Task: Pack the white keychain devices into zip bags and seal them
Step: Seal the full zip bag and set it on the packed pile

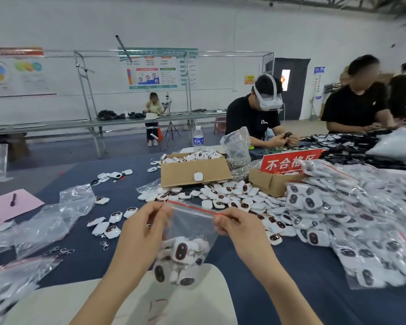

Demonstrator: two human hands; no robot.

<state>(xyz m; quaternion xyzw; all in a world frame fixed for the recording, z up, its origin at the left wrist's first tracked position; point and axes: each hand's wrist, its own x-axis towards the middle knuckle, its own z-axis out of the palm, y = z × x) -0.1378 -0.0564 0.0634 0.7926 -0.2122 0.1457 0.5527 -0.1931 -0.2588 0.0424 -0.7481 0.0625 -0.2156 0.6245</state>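
Note:
I hold a clear zip bag (189, 227) with a red seal strip up in front of me, over the dark blue table (291, 266). My left hand (148, 221) pinches the left end of the strip and my right hand (232, 222) pinches the right end. Several white keychain devices (182, 259) with dark oval faces hang in the bag's bottom. Loose white devices (230, 195) lie in a heap beyond my hands, and a few more devices (108, 227) lie to the left.
Filled zip bags (361, 231) pile up on the right; empty bags (45, 221) lie left, by pink paper (10, 205). Two cardboard boxes (192, 172) (272, 181), a red sign (291, 160) and a water bottle (198, 138) stand behind. Two people work at the far right.

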